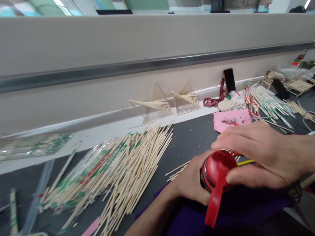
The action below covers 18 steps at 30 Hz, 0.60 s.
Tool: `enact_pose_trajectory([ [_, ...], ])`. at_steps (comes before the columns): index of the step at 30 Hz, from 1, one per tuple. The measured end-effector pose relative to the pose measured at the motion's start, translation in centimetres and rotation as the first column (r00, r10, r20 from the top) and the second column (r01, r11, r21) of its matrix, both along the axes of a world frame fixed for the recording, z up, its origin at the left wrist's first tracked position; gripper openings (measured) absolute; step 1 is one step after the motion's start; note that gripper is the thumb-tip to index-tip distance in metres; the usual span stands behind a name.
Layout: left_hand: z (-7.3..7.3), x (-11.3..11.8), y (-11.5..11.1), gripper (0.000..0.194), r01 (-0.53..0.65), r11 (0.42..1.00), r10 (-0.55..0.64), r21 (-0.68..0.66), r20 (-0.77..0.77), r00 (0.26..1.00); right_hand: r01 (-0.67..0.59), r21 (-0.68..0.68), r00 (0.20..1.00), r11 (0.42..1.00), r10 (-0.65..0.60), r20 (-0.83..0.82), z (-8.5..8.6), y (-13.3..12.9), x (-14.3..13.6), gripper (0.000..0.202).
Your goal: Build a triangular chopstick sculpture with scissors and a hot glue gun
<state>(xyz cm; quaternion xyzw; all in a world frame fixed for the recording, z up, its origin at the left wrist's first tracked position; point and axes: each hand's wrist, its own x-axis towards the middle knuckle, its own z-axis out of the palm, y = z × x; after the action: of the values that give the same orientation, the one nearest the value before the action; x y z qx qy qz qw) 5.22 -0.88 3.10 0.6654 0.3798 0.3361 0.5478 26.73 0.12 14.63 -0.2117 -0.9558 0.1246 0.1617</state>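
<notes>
My left hand (193, 180) is wrapped round a dark bottle with a red cap (219, 167), low on the right of the view. The cap's red strap hangs down toward me. From the right my right hand (258, 152) reaches over the cap, its thumb against the red lid and its fingers curled at the far edge. Most of the bottle's body is hidden by my left hand. Behind my right hand lies a pink paper pad (219, 123) with a pen (231, 121) on it.
Loose wooden sticks (140, 164) and wrapped chopsticks (93, 173) spread across the left. Two stick models (157, 106) (185, 101) stand by the wall. A phone (229, 80) leans there, with more chopsticks (270, 101) at the right. Purple cloth (192, 213) lies below my hands.
</notes>
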Motion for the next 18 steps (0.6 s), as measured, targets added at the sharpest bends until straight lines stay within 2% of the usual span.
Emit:
enact_pose_trajectory([
  [2,-0.2,0.5,0.0,0.060,0.078,0.996,-0.076,0.034,-0.044,0.996,0.132,-0.091,0.980,0.987,-0.116,0.160,-0.3,0.8,-0.7,0.046],
  [3,-0.4,0.6,0.0,0.059,0.092,0.994,-0.088,0.053,-0.063,0.994,0.175,-0.093,0.960,0.980,-0.149,0.236,-0.5,1.0,-1.1,0.052],
  [5,-0.8,0.9,0.0,0.063,0.060,0.994,-0.053,0.089,-0.074,0.996,0.228,-0.037,0.921,0.973,-0.203,0.331,-0.6,1.1,-1.7,0.056],
  [7,-1.1,1.2,-0.1,0.066,0.032,0.992,-0.023,0.119,-0.073,0.997,0.248,0.027,0.901,0.968,-0.241,0.360,-0.5,0.8,-2.1,0.052],
  [9,-1.3,1.4,-0.3,0.067,0.008,0.991,0.002,0.135,-0.077,0.997,0.239,0.037,0.894,0.970,-0.235,0.380,-0.2,0.5,-2.2,0.039],
  [13,-1.5,1.8,-0.4,0.066,0.007,0.997,0.000,0.079,-0.078,0.997,0.172,0.034,0.892,0.984,-0.170,0.418,0.5,-0.1,-2.2,0.010],
  [15,-1.6,1.9,-0.3,0.066,0.027,0.998,-0.024,0.058,-0.066,0.998,0.114,0.039,0.901,0.993,-0.120,0.417,0.9,-0.5,-2.0,0.007],
  [18,-1.6,1.8,-0.1,0.073,0.082,0.994,-0.079,0.072,-0.052,0.996,0.044,0.042,0.913,0.998,-0.057,0.405,1.5,-0.8,-1.4,0.015],
])
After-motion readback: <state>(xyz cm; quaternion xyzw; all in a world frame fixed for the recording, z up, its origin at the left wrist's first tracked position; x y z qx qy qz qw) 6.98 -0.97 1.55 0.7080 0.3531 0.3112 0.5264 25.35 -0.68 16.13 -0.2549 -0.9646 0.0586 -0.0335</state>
